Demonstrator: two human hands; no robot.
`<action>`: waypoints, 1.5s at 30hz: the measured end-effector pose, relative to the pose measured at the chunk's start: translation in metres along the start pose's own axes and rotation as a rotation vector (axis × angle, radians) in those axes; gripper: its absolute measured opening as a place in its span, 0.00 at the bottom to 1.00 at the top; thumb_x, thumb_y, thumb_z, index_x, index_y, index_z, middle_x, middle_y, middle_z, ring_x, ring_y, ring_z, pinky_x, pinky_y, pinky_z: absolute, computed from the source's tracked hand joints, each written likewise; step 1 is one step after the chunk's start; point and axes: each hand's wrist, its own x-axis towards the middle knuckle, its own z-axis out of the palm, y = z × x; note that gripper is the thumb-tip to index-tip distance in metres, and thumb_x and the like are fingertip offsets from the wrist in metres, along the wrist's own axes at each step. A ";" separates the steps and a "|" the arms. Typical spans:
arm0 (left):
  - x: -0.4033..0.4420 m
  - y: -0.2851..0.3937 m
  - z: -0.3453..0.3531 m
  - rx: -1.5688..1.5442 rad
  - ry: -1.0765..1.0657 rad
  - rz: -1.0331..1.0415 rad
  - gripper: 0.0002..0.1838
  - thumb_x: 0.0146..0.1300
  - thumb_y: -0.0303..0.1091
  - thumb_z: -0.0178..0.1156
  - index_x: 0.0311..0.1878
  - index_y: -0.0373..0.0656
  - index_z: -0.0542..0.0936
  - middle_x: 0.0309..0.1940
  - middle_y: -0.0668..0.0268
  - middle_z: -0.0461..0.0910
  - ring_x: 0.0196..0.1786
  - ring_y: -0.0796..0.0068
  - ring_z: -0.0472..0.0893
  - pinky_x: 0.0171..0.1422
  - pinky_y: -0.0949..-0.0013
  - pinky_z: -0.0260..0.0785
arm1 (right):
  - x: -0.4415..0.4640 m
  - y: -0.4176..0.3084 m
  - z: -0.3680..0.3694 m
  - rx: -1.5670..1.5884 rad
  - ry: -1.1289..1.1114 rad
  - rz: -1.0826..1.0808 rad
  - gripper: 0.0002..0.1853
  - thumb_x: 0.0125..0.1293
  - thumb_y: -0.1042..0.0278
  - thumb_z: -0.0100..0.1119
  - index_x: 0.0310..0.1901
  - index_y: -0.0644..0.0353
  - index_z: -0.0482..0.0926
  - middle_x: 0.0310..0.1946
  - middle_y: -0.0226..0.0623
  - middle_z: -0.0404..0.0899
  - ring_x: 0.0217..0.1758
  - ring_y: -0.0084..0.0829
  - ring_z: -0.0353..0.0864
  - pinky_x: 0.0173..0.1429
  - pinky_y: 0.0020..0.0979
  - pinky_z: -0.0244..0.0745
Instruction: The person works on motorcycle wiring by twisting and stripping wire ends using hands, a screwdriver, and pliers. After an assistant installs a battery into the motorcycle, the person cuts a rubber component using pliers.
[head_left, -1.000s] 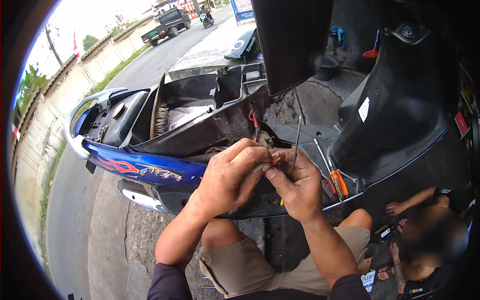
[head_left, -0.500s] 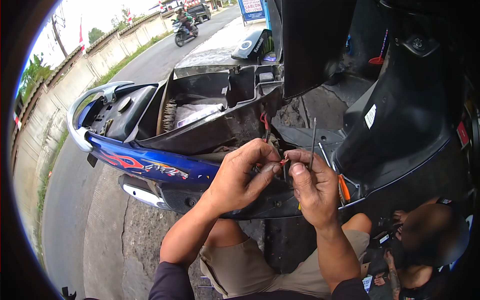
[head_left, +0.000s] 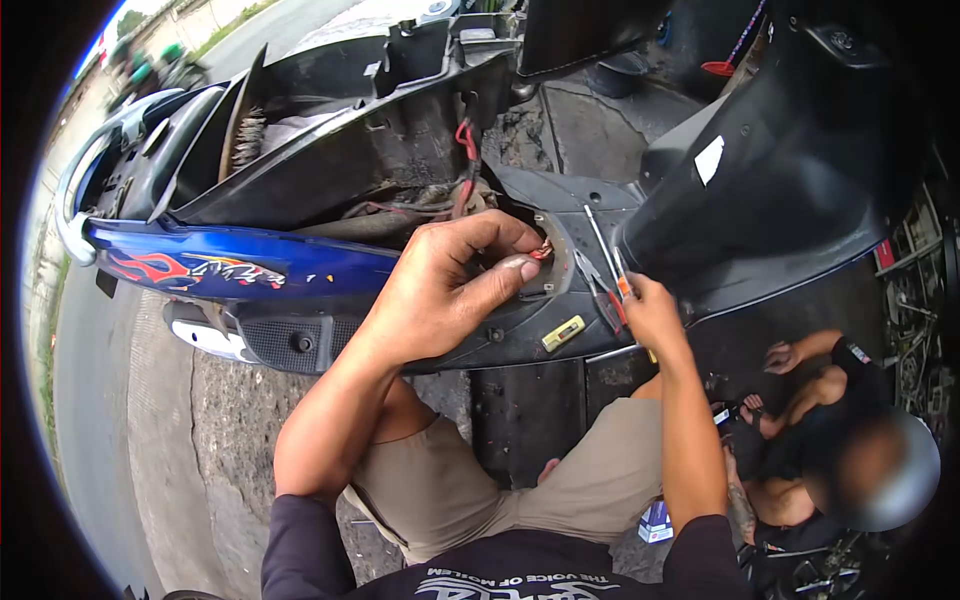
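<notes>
A red wire with a bare, twisted copper end (head_left: 543, 249) is pinched between the thumb and forefinger of my left hand (head_left: 450, 285), above the scooter's footboard. My right hand (head_left: 655, 312) is closed over a screwdriver at the footboard's edge; a yellow bit shows below the fingers. Against these fingers lies an orange-handled screwdriver (head_left: 603, 238), its handle partly covered. Red-handled pliers (head_left: 600, 290) rest just left of that hand. On the footboard nearer me is a small yellow tool (head_left: 563, 333). Other red wires (head_left: 467, 150) hang from the opened scooter body.
The blue scooter body panel (head_left: 220, 275) is at left, below the open storage compartment (head_left: 340, 110). The black front shield (head_left: 780, 200) rises at right. Another person (head_left: 800, 440) sits at lower right. Behind the scooter runs a road (head_left: 270, 40), with a blurred motorcycle passing.
My right hand has left the wire and moved right and down to the tools on the footboard. My left hand keeps the wire. The view has shifted, showing more of the footboard.
</notes>
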 end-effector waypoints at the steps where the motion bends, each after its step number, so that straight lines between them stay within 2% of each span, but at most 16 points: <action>1: 0.000 -0.003 0.001 -0.009 -0.006 0.000 0.07 0.69 0.24 0.65 0.47 0.32 0.82 0.42 0.65 0.84 0.49 0.78 0.80 0.56 0.71 0.73 | 0.000 0.008 0.008 -0.008 0.018 -0.010 0.22 0.62 0.79 0.51 0.58 0.73 0.80 0.43 0.64 0.84 0.51 0.57 0.85 0.58 0.46 0.77; 6: 0.001 -0.007 0.008 -0.118 0.011 -0.032 0.08 0.70 0.24 0.64 0.49 0.31 0.81 0.41 0.63 0.84 0.45 0.78 0.82 0.54 0.72 0.75 | -0.001 0.023 0.043 -0.252 0.057 -0.054 0.14 0.60 0.83 0.53 0.47 0.72 0.80 0.52 0.67 0.78 0.55 0.62 0.81 0.61 0.52 0.76; 10: 0.000 -0.008 0.007 -0.068 0.016 0.010 0.08 0.71 0.25 0.65 0.49 0.31 0.82 0.41 0.65 0.85 0.44 0.80 0.83 0.52 0.74 0.76 | -0.005 0.000 0.044 -0.297 0.164 -0.101 0.14 0.64 0.77 0.61 0.51 0.69 0.82 0.54 0.61 0.77 0.52 0.56 0.82 0.59 0.47 0.77; 16: 0.001 -0.008 0.006 -0.076 0.013 -0.028 0.09 0.70 0.25 0.66 0.49 0.32 0.82 0.41 0.65 0.85 0.45 0.80 0.82 0.53 0.74 0.75 | -0.024 -0.059 0.018 0.178 0.186 -0.121 0.12 0.66 0.72 0.63 0.49 0.68 0.84 0.44 0.50 0.84 0.47 0.49 0.85 0.54 0.43 0.78; 24: -0.005 -0.010 0.004 0.092 0.049 0.099 0.14 0.63 0.25 0.70 0.50 0.32 0.83 0.45 0.61 0.86 0.49 0.74 0.83 0.56 0.70 0.74 | -0.094 -0.056 0.004 0.315 -0.653 -0.262 0.14 0.67 0.64 0.63 0.45 0.67 0.85 0.40 0.53 0.87 0.45 0.49 0.88 0.51 0.42 0.81; 27: -0.016 -0.002 -0.013 0.292 -0.003 0.204 0.18 0.60 0.29 0.72 0.52 0.32 0.83 0.47 0.58 0.86 0.50 0.67 0.84 0.58 0.67 0.75 | -0.119 -0.031 0.022 0.270 -0.731 -0.199 0.14 0.67 0.63 0.64 0.47 0.66 0.85 0.42 0.53 0.87 0.45 0.48 0.88 0.51 0.42 0.81; 30: -0.067 -0.012 -0.039 0.263 0.331 0.281 0.22 0.58 0.31 0.74 0.54 0.32 0.83 0.49 0.55 0.86 0.52 0.61 0.84 0.60 0.63 0.75 | -0.124 -0.023 0.032 0.193 -0.746 -0.074 0.16 0.67 0.64 0.65 0.51 0.66 0.85 0.43 0.50 0.88 0.45 0.43 0.89 0.51 0.39 0.82; 32: -0.125 -0.031 -0.055 0.117 0.687 0.303 0.14 0.67 0.28 0.67 0.51 0.29 0.82 0.46 0.54 0.85 0.49 0.64 0.84 0.57 0.63 0.76 | -0.125 -0.006 0.038 0.298 -0.779 0.129 0.18 0.68 0.65 0.64 0.54 0.69 0.83 0.39 0.42 0.87 0.38 0.29 0.86 0.43 0.32 0.80; 34: -0.194 -0.057 -0.071 -0.002 1.093 0.180 0.10 0.75 0.30 0.58 0.43 0.31 0.82 0.36 0.58 0.83 0.38 0.72 0.82 0.47 0.67 0.74 | -0.122 0.005 0.042 0.421 -0.807 0.326 0.17 0.72 0.65 0.61 0.56 0.68 0.81 0.37 0.37 0.84 0.32 0.21 0.79 0.36 0.23 0.75; 36: -0.276 -0.108 -0.090 -0.002 1.270 -0.068 0.10 0.76 0.30 0.55 0.42 0.33 0.82 0.33 0.61 0.83 0.35 0.75 0.80 0.43 0.70 0.73 | -0.120 0.022 0.046 0.449 -0.764 0.368 0.16 0.73 0.66 0.59 0.56 0.69 0.80 0.35 0.35 0.83 0.28 0.19 0.77 0.33 0.22 0.73; 37: -0.316 -0.142 -0.086 0.084 1.391 -0.366 0.09 0.73 0.28 0.54 0.42 0.33 0.81 0.33 0.61 0.83 0.34 0.75 0.79 0.42 0.70 0.71 | -0.116 0.023 0.048 0.444 -0.799 0.351 0.16 0.73 0.66 0.59 0.56 0.69 0.80 0.35 0.35 0.83 0.28 0.19 0.77 0.33 0.22 0.73; 38: -0.323 -0.145 -0.088 0.079 1.406 -0.331 0.10 0.72 0.28 0.53 0.42 0.34 0.82 0.32 0.63 0.83 0.32 0.76 0.78 0.40 0.71 0.71 | -0.114 0.025 0.045 0.443 -0.777 0.373 0.16 0.74 0.67 0.59 0.56 0.69 0.79 0.34 0.35 0.82 0.28 0.19 0.76 0.31 0.22 0.73; 40: -0.372 -0.181 -0.076 0.073 1.484 -0.609 0.11 0.68 0.28 0.53 0.43 0.35 0.84 0.32 0.61 0.84 0.33 0.73 0.80 0.40 0.69 0.73 | -0.107 0.028 0.040 0.429 -0.770 0.379 0.15 0.75 0.67 0.58 0.55 0.69 0.79 0.33 0.34 0.81 0.27 0.18 0.76 0.30 0.22 0.72; 41: -0.456 -0.264 -0.030 0.536 1.256 -1.102 0.13 0.67 0.35 0.59 0.45 0.36 0.86 0.37 0.50 0.88 0.40 0.57 0.88 0.48 0.58 0.78 | -0.101 0.030 0.039 0.393 -0.764 0.377 0.15 0.75 0.67 0.58 0.56 0.69 0.79 0.33 0.34 0.81 0.26 0.18 0.76 0.30 0.22 0.72; 42: -0.466 -0.271 0.000 0.531 1.145 -1.232 0.14 0.64 0.36 0.60 0.45 0.38 0.88 0.42 0.44 0.87 0.50 0.48 0.87 0.57 0.53 0.77 | -0.096 0.029 0.038 0.360 -0.745 0.376 0.15 0.76 0.67 0.58 0.56 0.68 0.79 0.32 0.33 0.81 0.26 0.18 0.76 0.30 0.22 0.71; 45: -0.482 -0.301 0.076 0.653 0.800 -1.269 0.15 0.63 0.37 0.65 0.49 0.38 0.84 0.45 0.45 0.83 0.50 0.42 0.83 0.57 0.48 0.76 | -0.084 0.008 0.032 0.297 -0.705 0.368 0.14 0.75 0.67 0.58 0.55 0.68 0.79 0.33 0.34 0.81 0.25 0.18 0.75 0.28 0.21 0.70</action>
